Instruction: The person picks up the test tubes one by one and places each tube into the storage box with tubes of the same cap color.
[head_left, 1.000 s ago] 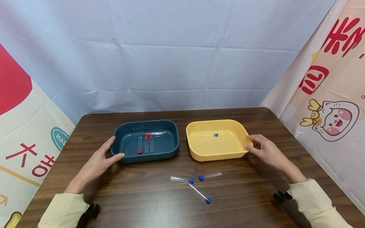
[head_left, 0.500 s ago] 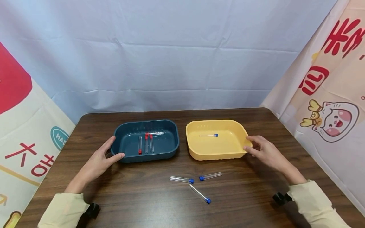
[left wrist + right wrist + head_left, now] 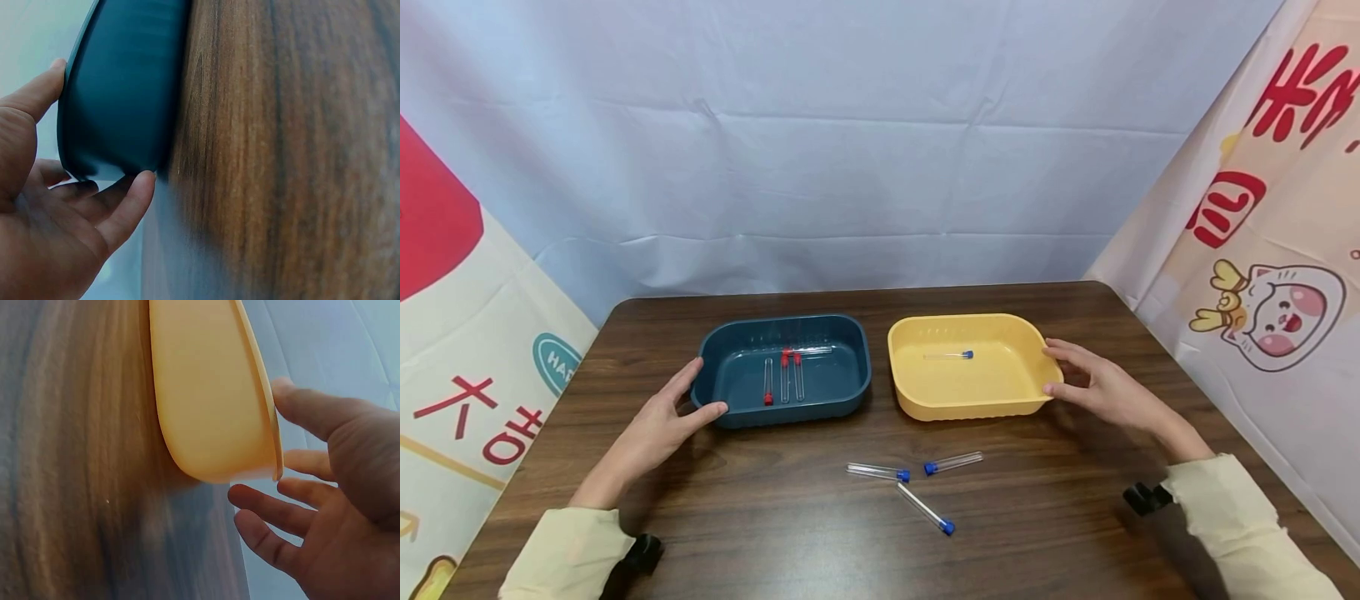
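Note:
A dark blue plastic basin [image 3: 820, 411] sits on the left of the table with several red-capped test tubes [image 3: 786, 379] lying in it. My left hand [image 3: 655, 429] holds its left end, thumb on the front rim and fingers at the end wall, also seen against the basin [image 3: 125, 94] in the left wrist view. To the right stands a yellow basin [image 3: 970, 411] with one blue-capped test tube [image 3: 955, 355] inside. My right hand [image 3: 1105, 387] is at its right end. In the right wrist view the thumb meets the rim, and the other fingers [image 3: 272, 512] are spread apart, off the wall.
Several loose blue-capped test tubes, among them one slanted tube [image 3: 925, 507], lie on the brown wooden table [image 3: 775, 533] in front of the basins. A pale cloth [image 3: 850, 167] hangs behind the table's back edge, with printed cloths at both sides.
The yellow basin has shifted slightly away from me and to the left. My right hand's fingers have loosened at its end. The left hand and blue basin have stayed put.

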### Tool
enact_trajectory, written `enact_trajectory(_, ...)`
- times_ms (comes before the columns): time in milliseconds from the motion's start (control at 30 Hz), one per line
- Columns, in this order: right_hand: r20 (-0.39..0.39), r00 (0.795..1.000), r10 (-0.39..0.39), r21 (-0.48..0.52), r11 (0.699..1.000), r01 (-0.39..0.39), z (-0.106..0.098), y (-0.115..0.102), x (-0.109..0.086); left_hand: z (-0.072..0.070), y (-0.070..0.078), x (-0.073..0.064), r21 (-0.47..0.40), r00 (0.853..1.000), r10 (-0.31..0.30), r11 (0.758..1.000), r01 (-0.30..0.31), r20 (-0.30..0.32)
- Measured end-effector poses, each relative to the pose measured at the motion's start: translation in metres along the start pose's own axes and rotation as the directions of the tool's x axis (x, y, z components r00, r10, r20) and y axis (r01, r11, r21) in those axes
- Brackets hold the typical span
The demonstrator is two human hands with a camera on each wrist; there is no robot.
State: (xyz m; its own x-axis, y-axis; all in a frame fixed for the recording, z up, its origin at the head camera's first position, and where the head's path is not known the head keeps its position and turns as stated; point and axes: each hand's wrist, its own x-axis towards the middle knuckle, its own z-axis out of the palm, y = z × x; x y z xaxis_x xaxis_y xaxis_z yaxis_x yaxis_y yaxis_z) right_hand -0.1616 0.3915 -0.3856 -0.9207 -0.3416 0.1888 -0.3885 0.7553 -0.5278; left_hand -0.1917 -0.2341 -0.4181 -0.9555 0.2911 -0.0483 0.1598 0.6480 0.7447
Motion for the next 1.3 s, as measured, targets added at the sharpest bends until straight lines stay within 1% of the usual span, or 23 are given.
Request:
enact_trajectory(167,0.063,0.997,0.044,0.020,0.999,-0.045,-0.002,0.006,0.005,0.000,0.000,0.000,0.007,1.000,0.006,1.000,-0.006,0.000)
enact_trajectory(300,0.093,0.993,0.069,0.044,0.996,-0.073,-0.002,0.011,0.009,0.000,0.000,-0.001,0.012,1.000,0.012,1.000,-0.012,0.000)
enact_trajectory(433,0.092,0.992,0.082,0.036,0.996,-0.085,-0.002,0.015,0.010,0.000,0.000,0.000,0.022,1.000,0.015,1.000,-0.015,-0.003)
enact_trajectory(700,0.098,0.992,0.085,0.091,0.991,-0.094,0.002,0.024,0.010,0.001,0.002,0.000,0.035,1.000,0.018,0.999,-0.017,-0.021)
enact_trajectory(900,0.105,0.988,0.112,0.104,0.987,-0.122,0.004,0.027,0.009,0.001,0.000,0.000,0.023,0.999,0.019,1.000,-0.019,-0.038)
enact_trajectory(967,0.103,0.988,0.112,0.108,0.986,-0.123,0.004,0.027,0.009,0.000,0.000,0.000,0.012,0.998,0.023,1.000,-0.022,-0.055)
enact_trajectory(1033,0.102,0.989,0.110,0.107,0.987,-0.120,0.004,0.027,0.010,-0.001,0.001,-0.001,0.008,0.994,0.043,0.999,-0.042,-0.096)
enact_trajectory(1067,0.101,0.989,0.110,0.105,0.987,-0.120,0.004,0.027,0.010,-0.001,0.002,-0.002,0.014,0.989,0.061,0.998,-0.060,-0.132)
enact_trajectory(1100,0.101,0.989,0.108,0.103,0.988,-0.118,0.004,0.027,0.010,-0.001,0.004,-0.003,0.027,0.980,0.086,0.996,-0.082,-0.177)
enact_trajectory(1133,0.101,0.989,0.106,0.102,0.988,-0.117,0.004,0.027,0.010,-0.001,0.006,-0.004,0.042,0.967,0.115,0.993,-0.108,-0.227)
enact_trajectory(1167,0.103,0.989,0.108,0.100,0.988,-0.118,0.004,0.027,0.010,0.000,0.009,-0.005,0.060,0.949,0.145,0.989,-0.133,-0.281)
enact_trajectory(1200,0.103,0.989,0.107,0.098,0.988,-0.117,0.004,0.027,0.009,0.001,0.012,-0.006,0.075,0.925,0.175,0.984,-0.159,-0.336)
enact_trajectory(1267,0.101,0.989,0.107,0.094,0.989,-0.116,0.004,0.027,0.009,0.004,0.021,-0.008,0.105,0.870,0.231,0.973,-0.206,-0.436)
enact_trajectory(1300,0.100,0.989,0.108,0.092,0.989,-0.117,0.004,0.027,0.009,0.007,0.027,-0.009,0.115,0.843,0.258,0.966,-0.231,-0.473)
